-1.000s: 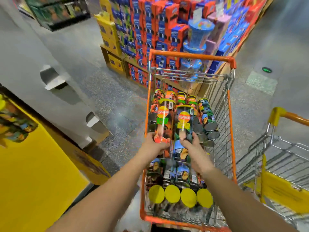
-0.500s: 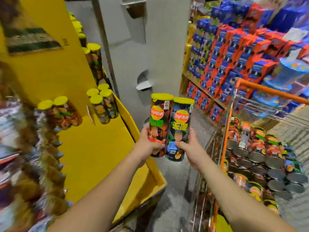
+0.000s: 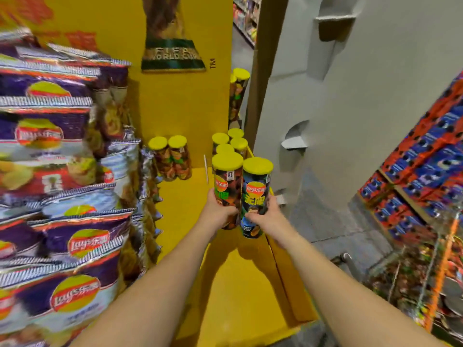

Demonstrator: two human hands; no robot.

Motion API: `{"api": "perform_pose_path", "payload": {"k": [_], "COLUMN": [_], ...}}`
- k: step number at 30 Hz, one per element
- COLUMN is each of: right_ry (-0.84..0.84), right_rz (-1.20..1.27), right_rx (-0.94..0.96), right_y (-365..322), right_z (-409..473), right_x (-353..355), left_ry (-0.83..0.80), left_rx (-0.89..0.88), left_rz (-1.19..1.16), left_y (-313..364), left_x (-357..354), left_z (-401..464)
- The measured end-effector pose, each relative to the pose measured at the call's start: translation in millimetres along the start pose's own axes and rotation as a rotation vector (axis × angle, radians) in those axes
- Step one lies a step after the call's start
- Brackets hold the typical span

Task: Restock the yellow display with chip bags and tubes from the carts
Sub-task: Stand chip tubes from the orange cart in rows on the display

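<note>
Yellow display (image 3: 190, 116) fills the centre: tall yellow back panel with a dark trophy graphic, and a flat yellow shelf floor with a low cardboard lip along its right edge.

Chip bags (image 3: 57, 176), purple and silver, stacked in leaning columns down the whole left side of the display; somewhat blurred, logos still legible.

Grey pillar (image 3: 338, 108) stands just right of the display, with small bracket-like cut-outs in its face.

Red and blue boxed goods (image 3: 421, 176) piled on a pallet at far right, well apart from the display.

Cart (image 3: 426, 276) at lower right: orange frame and wire sides, blurred; dark tubes lie inside it.

Standing tubes on the shelf, all yellow-lidded and upright: a cluster of four (image 3: 229, 144) against the right lip, a pair (image 3: 170, 159) near the bags, and a taller stack (image 3: 238, 96) at the back right corner.

Held tubes: two, upright, side by side and touching, above the shelf floor just in front of the cluster of four. Left hand (image 3: 220, 211) is wrapped round the lower half of the orange-patterned tube (image 3: 226, 186); grip clamped on it, fingers curled round the front. Right hand (image 3: 265, 214) is wrapped round the lower half of the blue-patterned tube (image 3: 255, 196); grip likewise clamped on it. Both tube bases are clear of the shelf. Both forearms reach in from the bottom edge, bare.
</note>
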State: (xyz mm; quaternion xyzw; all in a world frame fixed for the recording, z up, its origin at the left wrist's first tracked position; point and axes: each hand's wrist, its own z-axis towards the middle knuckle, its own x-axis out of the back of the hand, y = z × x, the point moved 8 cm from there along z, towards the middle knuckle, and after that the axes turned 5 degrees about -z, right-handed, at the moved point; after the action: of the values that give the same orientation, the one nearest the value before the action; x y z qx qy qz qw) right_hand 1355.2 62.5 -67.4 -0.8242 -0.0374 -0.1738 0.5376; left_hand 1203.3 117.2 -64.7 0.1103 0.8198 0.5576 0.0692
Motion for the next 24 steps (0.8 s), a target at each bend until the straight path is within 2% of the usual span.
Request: {"api": "perform_pose_path", "payload": {"k": [3, 8, 14, 19, 24], "right_ry": [-0.036, 0.050, 0.115, 0.235, 0.301], "right_rz": [-0.050, -0.213, -0.179, -0.151, -0.167], "right_rx": [-0.040, -0.051, -0.009, 0.013, 0.046], "right_y": [4, 24, 86, 74, 77], "right_z": [28, 89, 198, 225, 246], "right_x": [-19, -44, -78, -66, -56], "left_ry": [0.109, 0.237, 0.350, 0.420, 0.484], "left_rx": [0.017, 0.051, 0.026, -0.007, -0.015], "left_rz": [0.030, 0.132, 0.160, 0.176, 0.139], "left_y": [-21, -58, -61, -94, -74], "left_x": [23, 50, 65, 89, 94], "left_z": [34, 99, 155, 230, 245]}}
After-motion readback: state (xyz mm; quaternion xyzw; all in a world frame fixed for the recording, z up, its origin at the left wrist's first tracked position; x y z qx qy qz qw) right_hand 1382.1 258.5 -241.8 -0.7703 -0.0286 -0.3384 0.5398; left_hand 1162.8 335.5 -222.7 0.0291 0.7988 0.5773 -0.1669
